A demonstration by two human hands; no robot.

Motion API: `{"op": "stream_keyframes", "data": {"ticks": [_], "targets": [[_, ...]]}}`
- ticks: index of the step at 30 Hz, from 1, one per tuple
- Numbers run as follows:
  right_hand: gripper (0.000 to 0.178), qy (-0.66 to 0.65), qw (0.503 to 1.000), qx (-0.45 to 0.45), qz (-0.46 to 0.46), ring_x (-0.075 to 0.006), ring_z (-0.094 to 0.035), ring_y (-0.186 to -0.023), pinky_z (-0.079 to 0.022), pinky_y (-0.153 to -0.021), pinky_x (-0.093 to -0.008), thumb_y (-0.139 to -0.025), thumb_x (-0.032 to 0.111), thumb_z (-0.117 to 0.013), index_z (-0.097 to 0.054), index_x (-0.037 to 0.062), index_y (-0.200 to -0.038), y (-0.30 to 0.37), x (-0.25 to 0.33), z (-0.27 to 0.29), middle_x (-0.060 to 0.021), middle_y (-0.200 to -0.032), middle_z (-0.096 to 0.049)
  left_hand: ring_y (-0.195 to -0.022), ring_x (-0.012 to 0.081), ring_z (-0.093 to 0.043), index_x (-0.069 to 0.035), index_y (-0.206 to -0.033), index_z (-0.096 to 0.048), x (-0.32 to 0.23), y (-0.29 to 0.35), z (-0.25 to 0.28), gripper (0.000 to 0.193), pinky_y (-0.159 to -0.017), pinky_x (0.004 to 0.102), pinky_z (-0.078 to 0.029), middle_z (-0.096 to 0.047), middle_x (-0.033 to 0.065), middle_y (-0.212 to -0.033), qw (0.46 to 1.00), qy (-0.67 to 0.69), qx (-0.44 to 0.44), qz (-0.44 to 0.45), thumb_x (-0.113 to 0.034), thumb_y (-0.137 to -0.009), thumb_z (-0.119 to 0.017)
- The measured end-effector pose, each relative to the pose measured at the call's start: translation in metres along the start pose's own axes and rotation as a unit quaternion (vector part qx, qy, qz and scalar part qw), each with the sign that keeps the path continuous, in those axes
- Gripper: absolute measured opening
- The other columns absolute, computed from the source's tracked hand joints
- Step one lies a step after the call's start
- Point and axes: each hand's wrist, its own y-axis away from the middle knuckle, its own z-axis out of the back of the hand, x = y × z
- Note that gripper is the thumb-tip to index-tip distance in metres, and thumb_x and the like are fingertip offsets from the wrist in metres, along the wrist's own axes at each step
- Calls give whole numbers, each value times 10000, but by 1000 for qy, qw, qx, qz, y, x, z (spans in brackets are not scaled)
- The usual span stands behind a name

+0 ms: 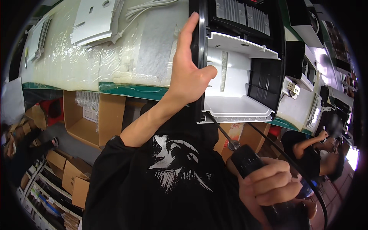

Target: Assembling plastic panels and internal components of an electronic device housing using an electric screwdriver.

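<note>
A black and white appliance housing [228, 105] stands on the bench, its open side showing white walls and a white lower shelf. My left hand [191, 71] lies flat along its black left side panel [197, 42], fingers stretched out and thumb bent over the panel's edge. In my right hand [272, 182] is a black electric screwdriver [245, 161], wrapped by my fingers. Its long thin shaft [221, 129] points up and left to the housing's lower left corner. The very tip and any screw there are hidden.
White plastic panels [94, 23] and a white cable [147, 5] lie on the plastic-covered bench [73, 61]. Under its green edge stands an open cardboard box [82, 126]. Another person [310, 153] sits at the right. A black cord [299, 166] passes beside my right hand.
</note>
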Motion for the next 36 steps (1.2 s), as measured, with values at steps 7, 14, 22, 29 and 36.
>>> {"op": "stream_keyframes", "data": {"ticks": [7,14,22,29,36], "targets": [[153,46,996,81,15,-245,-642,-638,-525,-512,-275,-678,-52,-690,-557,6,-727,-9,-19,7,-135,-733,-624,-1358,288,-235,38,-1411,-217,-24,-3,-4,883,-1119,362,-151,-285,184,-1428,999,42,-12,27,76,-581,-518],[197,34,994,-23,103,-251,-643,-623,-519,-468,-270,-635,-68,-719,-563,12,-726,-2,-50,-13,-132,-721,-622,-1360,295,-232,41,-1410,-216,-23,-3,-6,878,-1122,368,-149,-288,189,-1423,999,33,-13,15,80,-587,-520],[149,46,994,-5,99,-271,-632,-614,-516,-475,-296,-674,74,-637,-560,-1,-777,-11,-54,-24,-146,-733,-614,-1246,215,-405,-5,-1423,-234,-2,1,-3,881,-1040,282,-278,-427,154,-1321,997,30,-12,66,120,-582,-464],[342,-12,992,-7,122,-308,-618,-618,-520,-506,-348,-733,295,-483,-551,-19,-848,-26,-68,-44,-191,-770,-606,-1334,360,-270,-10,-1381,-279,2,2,-8,847,-1095,404,-202,-293,207,-1423,999,-18,-40,-25,95,-566,-484],[606,-34,985,-44,161,-346,-604,-621,-524,-536,-399,-792,515,-330,-542,-38,-920,-28,-75,-52,-236,-806,-597,-1335,361,-266,-29,-1384,-273,-2,3,-6,868,-1089,418,-203,-282,195,-1431,998,-35,-41,-17,115,-553,-483]]}}
